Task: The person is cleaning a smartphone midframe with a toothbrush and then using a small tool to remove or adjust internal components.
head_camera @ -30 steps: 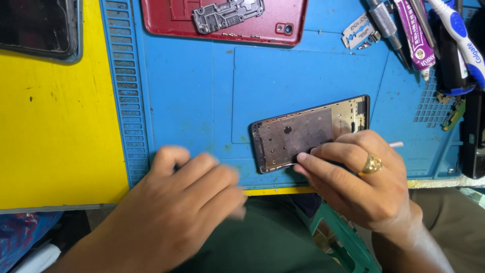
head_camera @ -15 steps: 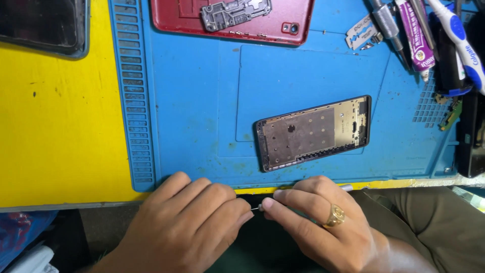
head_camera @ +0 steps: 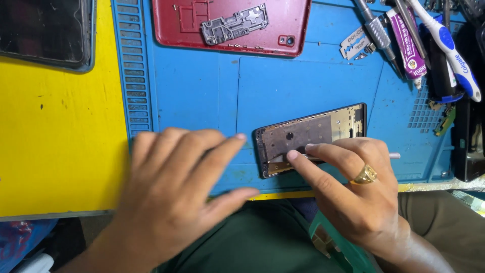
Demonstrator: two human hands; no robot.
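On the left, the left hand (head_camera: pixel 172 202) lies flat with its fingers spread out on the blue mat (head_camera: pixel 202 91), holding nothing. Its fingertips stop just beside the left end of the phone frame (head_camera: pixel 308 136). The frame lies flat on the mat near the front edge, a little tilted, with its open inside facing up. It looks thin, light and stiff, and it could probably bend or scratch if pushed hard. Its bare inside parts look easy to hurt, so the outer edges seem the safest place to hold it. To the right, the right hand (head_camera: pixel 353 197), which wears a gold ring (head_camera: pixel 366 175), rests over the lower right part of the frame. Its fingers are pinched around a thin metal tool (head_camera: pixel 389 155), whose tip touches the inside of the frame.
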